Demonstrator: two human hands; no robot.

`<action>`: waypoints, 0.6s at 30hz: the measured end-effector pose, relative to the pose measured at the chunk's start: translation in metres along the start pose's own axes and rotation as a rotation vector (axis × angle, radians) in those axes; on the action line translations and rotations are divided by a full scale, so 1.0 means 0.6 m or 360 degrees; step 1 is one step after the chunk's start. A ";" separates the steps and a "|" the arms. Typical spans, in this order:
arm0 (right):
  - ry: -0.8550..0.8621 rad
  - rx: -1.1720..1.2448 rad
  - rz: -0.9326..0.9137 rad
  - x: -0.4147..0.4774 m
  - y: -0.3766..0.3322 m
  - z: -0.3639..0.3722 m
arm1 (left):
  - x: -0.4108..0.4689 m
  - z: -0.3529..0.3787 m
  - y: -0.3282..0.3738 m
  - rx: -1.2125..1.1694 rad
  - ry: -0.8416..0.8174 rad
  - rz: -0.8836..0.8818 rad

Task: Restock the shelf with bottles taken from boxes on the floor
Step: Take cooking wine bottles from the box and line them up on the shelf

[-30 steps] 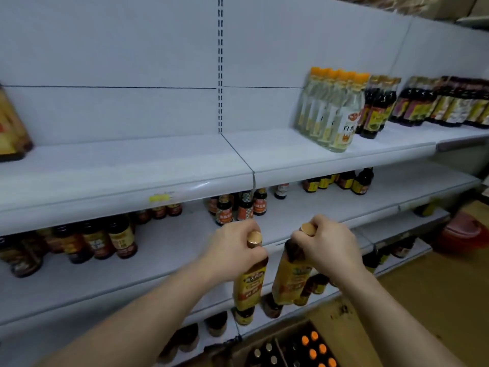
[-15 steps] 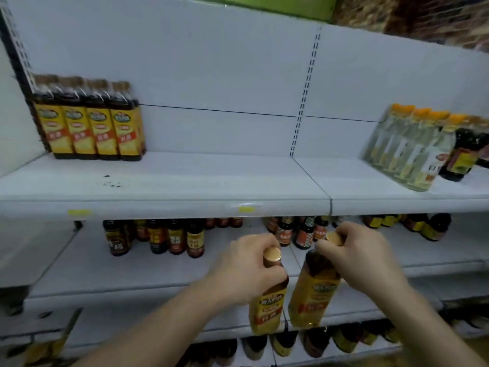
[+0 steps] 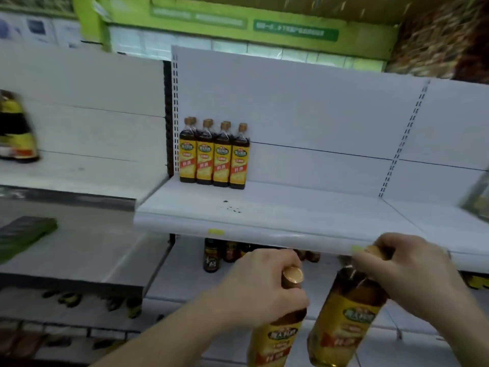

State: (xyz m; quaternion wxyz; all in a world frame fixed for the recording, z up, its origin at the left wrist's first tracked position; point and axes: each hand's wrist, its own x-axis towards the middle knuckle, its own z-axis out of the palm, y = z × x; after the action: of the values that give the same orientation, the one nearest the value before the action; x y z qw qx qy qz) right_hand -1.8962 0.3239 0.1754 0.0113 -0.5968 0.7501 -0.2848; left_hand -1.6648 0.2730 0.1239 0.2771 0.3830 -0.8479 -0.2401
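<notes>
My left hand (image 3: 260, 288) grips the neck of a dark bottle with a yellow label and gold cap (image 3: 275, 340). My right hand (image 3: 412, 274) grips the neck of a second, matching bottle (image 3: 344, 321), which tilts to the right. Both bottles hang in front of and below the white upper shelf (image 3: 277, 215). Several matching bottles (image 3: 214, 154) stand in a row at the back left of that shelf.
To the right of the row the upper shelf is bare, with a few dark specks (image 3: 232, 207). Small dark bottles (image 3: 211, 256) stand on the shelf below. A blurred dark bottle (image 3: 16, 128) stands on the left-hand shelf unit, and a green flat pack (image 3: 23, 234) lies lower left.
The view has swung left and up, bringing the row of matching bottles to the centre. Both hands still hold their bottles by the neck, now closer to the upper shelf's front edge.
</notes>
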 end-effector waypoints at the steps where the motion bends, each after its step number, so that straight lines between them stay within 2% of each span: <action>1: -0.0013 -0.0008 -0.0015 -0.002 -0.022 0.005 | -0.012 -0.018 -0.009 0.0006 -0.0001 -0.0021; 10: -0.0106 0.0123 -0.0274 0.034 -0.181 0.053 | -0.087 -0.160 -0.074 -0.0062 0.0135 -0.0239; 18: -0.0097 0.0342 -0.0548 0.119 -0.272 0.092 | -0.065 -0.242 -0.114 -0.0110 0.0285 -0.0333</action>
State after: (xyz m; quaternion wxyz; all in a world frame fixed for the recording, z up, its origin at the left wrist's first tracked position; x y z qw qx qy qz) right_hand -1.7518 0.2162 0.2241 0.0488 -0.7200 0.6016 -0.3426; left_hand -1.5130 0.2347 0.1765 0.3380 0.4793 -0.7665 -0.2617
